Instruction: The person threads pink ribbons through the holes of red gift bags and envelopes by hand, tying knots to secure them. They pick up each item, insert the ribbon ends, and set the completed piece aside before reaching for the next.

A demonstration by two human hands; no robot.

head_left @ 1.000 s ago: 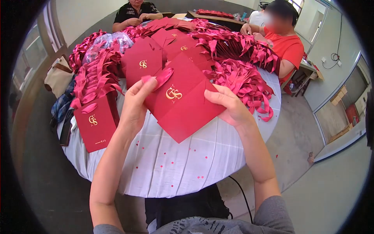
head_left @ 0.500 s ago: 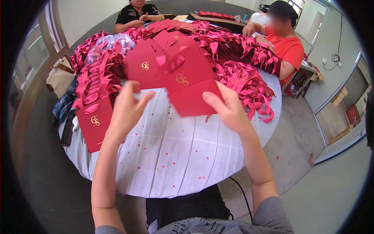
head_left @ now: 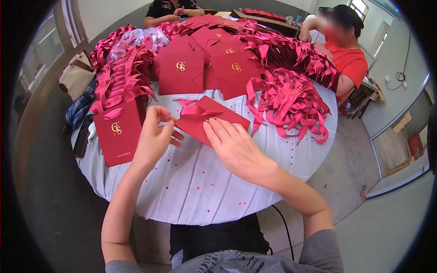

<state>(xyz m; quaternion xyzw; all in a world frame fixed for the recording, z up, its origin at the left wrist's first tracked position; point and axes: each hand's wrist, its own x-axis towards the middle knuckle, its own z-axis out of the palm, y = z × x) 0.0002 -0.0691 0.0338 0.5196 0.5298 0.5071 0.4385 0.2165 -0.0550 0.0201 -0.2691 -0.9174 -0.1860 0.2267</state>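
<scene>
A red paper bag (head_left: pixel 230 117) lies tilted on the white tablecloth (head_left: pixel 191 182) in front of me, with a pink ribbon (head_left: pixel 193 110) on its upper side. My right hand (head_left: pixel 239 148) rests on this bag, palm down, fingers stretched along its lower edge. At the bag's left end is my left hand (head_left: pixel 158 134), its fingers curved and apart, holding nothing that I can see. Left of that hand stands a finished-looking red bag (head_left: pixel 119 136) with a gold logo, at the front of a row of ribboned bags (head_left: pixel 123 82).
Flat red bags with gold logos (head_left: pixel 181 75) lie beyond my hands. A heap of pink ribbons (head_left: pixel 291 102) is at the right, behind it more ribboned bags (head_left: pixel 291 57). Two people sit across the table, one in a red shirt (head_left: pixel 348 63). Clear plastic (head_left: pixel 139 41) lies back left.
The bag that my right hand held up is down on the table, under that hand. A logo bag now lies apart among the flat bags beyond. The view has shifted slightly.
</scene>
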